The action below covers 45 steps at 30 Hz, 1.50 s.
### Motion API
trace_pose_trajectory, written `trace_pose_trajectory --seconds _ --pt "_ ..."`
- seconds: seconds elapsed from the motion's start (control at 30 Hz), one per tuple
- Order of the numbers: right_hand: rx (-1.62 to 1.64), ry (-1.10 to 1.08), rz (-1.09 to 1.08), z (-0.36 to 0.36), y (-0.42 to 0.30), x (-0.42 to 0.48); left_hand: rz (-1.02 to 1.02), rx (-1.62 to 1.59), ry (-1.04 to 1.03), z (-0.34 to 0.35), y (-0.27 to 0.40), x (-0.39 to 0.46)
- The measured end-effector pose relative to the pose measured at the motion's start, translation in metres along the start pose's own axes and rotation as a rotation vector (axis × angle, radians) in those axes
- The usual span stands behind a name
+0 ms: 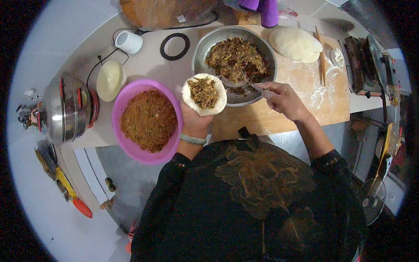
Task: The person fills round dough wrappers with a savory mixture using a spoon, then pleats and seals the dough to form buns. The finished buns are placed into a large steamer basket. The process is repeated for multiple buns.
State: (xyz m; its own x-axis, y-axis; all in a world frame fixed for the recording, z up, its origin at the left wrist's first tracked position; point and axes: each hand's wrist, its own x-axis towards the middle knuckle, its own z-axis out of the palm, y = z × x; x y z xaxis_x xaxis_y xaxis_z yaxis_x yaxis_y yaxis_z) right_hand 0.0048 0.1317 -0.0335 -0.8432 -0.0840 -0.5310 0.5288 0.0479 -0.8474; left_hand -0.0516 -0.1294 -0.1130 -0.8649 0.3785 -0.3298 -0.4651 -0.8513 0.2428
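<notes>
On my left hand (196, 121) rests a round dough wrapper (187, 95), cupped from below. A heap of brown-green chopped filling (203, 93) lies in the wrapper's middle. My right hand (281, 98) grips the handle of a metal spoon (251, 84). The spoon's bowl is down in the chopped filling (237, 57) of a wide metal basin (273, 64), partly hidden by it. The wrapper is just left of the basin's near rim. Close by my left wrist stands a pink plastic basin (118, 131) with a reddish-brown crumbly mixture (149, 121).
A floured wooden board (294, 111) carries a large dough lump (294, 44), a rolling pin (320, 57) and a small dough piece (337, 57). Leftward are a pale bowl (110, 80), a white cup (128, 42), a black ring (174, 35) and a steel pot (65, 109). A gas stove (363, 65) stands right.
</notes>
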Motion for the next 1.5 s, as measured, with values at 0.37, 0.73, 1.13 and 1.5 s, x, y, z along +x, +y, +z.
trace_pose_trajectory --seconds 0.37,0.73,1.13,1.5 --pt "-0.988 0.272 -0.754 0.051 0.046 -0.003 -0.031 -0.018 0.007 0.034 -0.041 0.030" --pt "-0.595 0.302 -0.633 0.045 0.025 -0.021 -0.027 -0.036 -0.049 0.034 -0.040 0.032" --pt "-0.345 0.066 -0.264 0.040 0.016 -0.035 -0.037 -0.044 -0.052 0.038 -0.038 0.028" --pt "-0.979 0.188 -0.550 0.047 0.024 -0.027 0.021 0.018 -0.017 0.031 -0.047 0.030"
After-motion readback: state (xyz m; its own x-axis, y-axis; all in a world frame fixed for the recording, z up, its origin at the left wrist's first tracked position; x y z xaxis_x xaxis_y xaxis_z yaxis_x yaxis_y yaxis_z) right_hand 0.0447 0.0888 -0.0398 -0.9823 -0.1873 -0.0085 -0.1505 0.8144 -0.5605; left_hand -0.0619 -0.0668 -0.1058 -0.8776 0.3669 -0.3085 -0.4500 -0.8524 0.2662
